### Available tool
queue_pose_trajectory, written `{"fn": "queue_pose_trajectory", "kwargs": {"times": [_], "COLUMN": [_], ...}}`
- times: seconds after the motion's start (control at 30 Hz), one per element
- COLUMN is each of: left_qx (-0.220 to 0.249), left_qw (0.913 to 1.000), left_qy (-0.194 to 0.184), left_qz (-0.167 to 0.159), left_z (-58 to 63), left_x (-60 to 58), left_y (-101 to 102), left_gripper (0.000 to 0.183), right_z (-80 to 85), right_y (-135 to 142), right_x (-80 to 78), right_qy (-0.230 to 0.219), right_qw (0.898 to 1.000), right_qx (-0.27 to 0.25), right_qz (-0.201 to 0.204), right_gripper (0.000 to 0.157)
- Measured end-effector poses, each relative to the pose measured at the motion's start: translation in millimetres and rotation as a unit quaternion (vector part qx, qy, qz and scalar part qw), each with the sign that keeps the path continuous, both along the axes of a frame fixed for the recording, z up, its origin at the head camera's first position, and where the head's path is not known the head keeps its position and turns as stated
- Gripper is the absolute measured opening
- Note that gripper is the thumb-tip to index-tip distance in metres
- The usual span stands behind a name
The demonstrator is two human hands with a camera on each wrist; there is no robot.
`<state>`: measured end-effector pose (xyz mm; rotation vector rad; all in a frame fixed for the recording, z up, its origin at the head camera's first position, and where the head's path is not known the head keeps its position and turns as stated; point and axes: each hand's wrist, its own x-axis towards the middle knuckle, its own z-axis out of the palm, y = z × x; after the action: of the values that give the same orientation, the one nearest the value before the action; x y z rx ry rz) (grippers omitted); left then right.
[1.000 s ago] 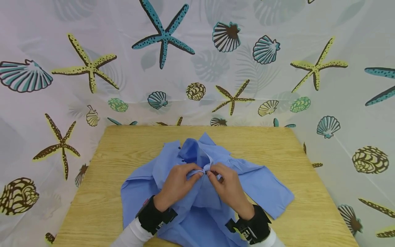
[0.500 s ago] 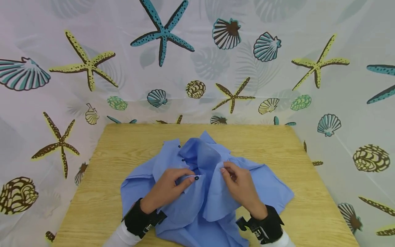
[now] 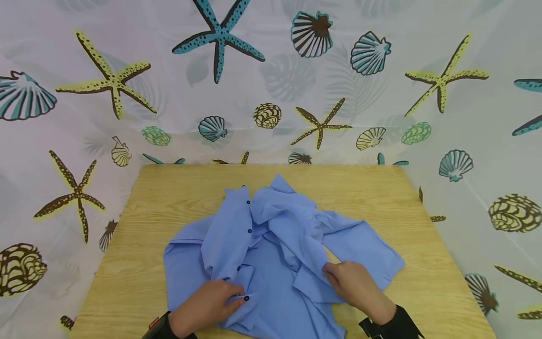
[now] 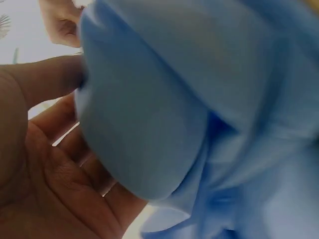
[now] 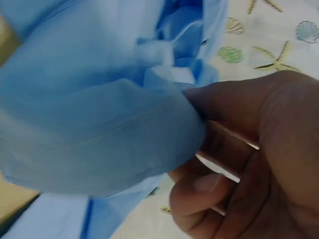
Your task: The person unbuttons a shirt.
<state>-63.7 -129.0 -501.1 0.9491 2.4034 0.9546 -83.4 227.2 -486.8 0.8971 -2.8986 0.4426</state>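
A light blue shirt [image 3: 275, 263] lies spread on the table with its front parted. Along its left front edge run several dark buttons [image 3: 250, 230]. The left hand [image 3: 209, 303] pinches that edge low down, beside a dark button. In the left wrist view, thumb and fingers grip the cloth while the other fingers lie behind it. My right hand [image 3: 355, 285] pinches the opposite front edge near the hem, out to the right. The right wrist view shows the stitched hem [image 5: 124, 124] held between thumb and forefinger. Both sleeves stretch outward to the sides.
The shirt rests on a wooden table [image 3: 169, 193] with light grain. Behind and to both sides hangs a white curtain [image 3: 245, 94] printed with starfish and shells. Black straps [image 3: 391, 325] circle the wrists.
The hands were together at the shirt's front a second ago. They have parted, left hand down-left and right hand down-right, drawing the two front edges open and exposing the inside back.
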Motion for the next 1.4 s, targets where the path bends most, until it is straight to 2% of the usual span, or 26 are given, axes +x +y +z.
{"fn": "queue_pose_trajectory", "kwargs": {"times": [0.03,0.13,0.2,0.3,0.37,0.4,0.43,0.5,0.57,0.63,0.67,0.7,0.8,0.87,0.9,0.97,1.03,1.1,1.17,1.23,1.33,1.4], "left_qx": [-0.007,-0.015,-0.002,0.042,0.078,0.095,0.110,0.120,0.097,0.047,0.012,-0.021,-0.094,-0.107,-0.101,-0.089,-0.066,-0.033,0.010,0.057,0.115,0.140], "left_qw": [0.9998,0.9984,0.9968,0.9916,0.9896,0.9900,0.9916,0.9906,0.9772,0.9605,0.9553,0.9541,0.9540,0.9524,0.9517,0.9520,0.9543,0.9562,0.9552,0.9549,0.9531,0.9565], "left_qy": [-0.019,-0.043,-0.061,-0.094,-0.101,-0.092,-0.065,0.015,0.087,0.119,0.113,0.088,-0.016,-0.091,-0.116,-0.135,-0.128,-0.097,-0.046,0.018,0.115,0.160], "left_qz": [-0.005,-0.033,-0.052,-0.079,-0.067,-0.049,-0.021,0.064,0.167,0.247,0.273,0.286,0.284,0.270,0.266,0.260,0.262,0.274,0.292,0.291,0.255,0.199], "left_z": [-5.0,-18.4,-21.0,-14.4,-1.8,6.3,14.7,33.2,43.7,43.4,40.3,34.9,11.9,-2.5,-9.4,-24.8,-33.7,-37.6,-35.7,-30.2,-14.7,-2.6], "left_x": [1.0,2.8,2.6,-2.3,-10.6,-17.3,-25.8,-47.8,-76.4,-107.0,-121.9,-135.7,-168.5,-183.3,-188.9,-197.9,-201.3,-200.3,-196.0,-189.4,-171.6,-151.9], "left_y": [0,3,5,4,0,-3,-8,-18,-29,-40,-44,-48,-54,-52,-50,-44,-38,-31,-27,-23,-20,-19], "left_gripper": [0.012,0.021,0.024,0.035,0.038,0.036,0.033,0.029,0.027,0.034,0.039,0.045,0.070,0.081,0.083,0.084,0.074,0.059,0.043,0.031,0.021,0.020], "right_z": [-4.8,-19.5,-25.4,-21.0,-8.6,-0.3,8.6,24.8,37.0,42.2,42.2,40.2,27.1,12.6,4.2,-14.9,-33.2,-44.4,-47.6,-42.7,-26.6,-16.3], "right_y": [3,6,6,5,5,4,1,-5,-14,-25,-31,-37,-53,-62,-65,-68,-69,-69,-69,-68,-60,-51], "right_x": [0.8,1.9,1.5,-2.3,-9.1,-14.5,-22.4,-42.6,-67.8,-96.5,-111.7,-126.9,-169.2,-192.3,-201.7,-214.2,-220.9,-221.4,-218.3,-211.5,-194.3,-177.6], "right_qy": [-0.013,-0.070,-0.116,-0.174,-0.180,-0.174,-0.155,-0.099,-0.039,0.004,0.010,0.006,-0.059,-0.117,-0.146,-0.197,-0.221,-0.220,-0.191,-0.147,-0.088,-0.063], "right_qw": [1.000,0.997,0.992,0.984,0.984,0.985,0.988,0.994,0.997,0.997,0.996,0.995,0.991,0.983,0.978,0.965,0.959,0.959,0.966,0.970,0.969,0.966], "right_qx": [0.010,0.032,0.038,0.024,0.009,-0.001,-0.009,-0.033,-0.054,-0.067,-0.071,-0.069,-0.048,-0.033,-0.030,-0.037,-0.055,-0.084,-0.122,-0.162,-0.225,-0.251], "right_qz": [-0.006,-0.002,0.010,0.020,0.014,0.008,0.001,-0.010,-0.029,-0.049,-0.058,-0.069,-0.109,-0.138,-0.149,-0.167,-0.169,-0.155,-0.128,-0.104,-0.058,-0.025], "right_gripper": [0.022,0.020,0.017,0.023,0.028,0.030,0.029,0.028,0.024,0.024,0.027,0.031,0.053,0.069,0.075,0.080,0.073,0.056,0.035,0.020,0.012,0.013]}}
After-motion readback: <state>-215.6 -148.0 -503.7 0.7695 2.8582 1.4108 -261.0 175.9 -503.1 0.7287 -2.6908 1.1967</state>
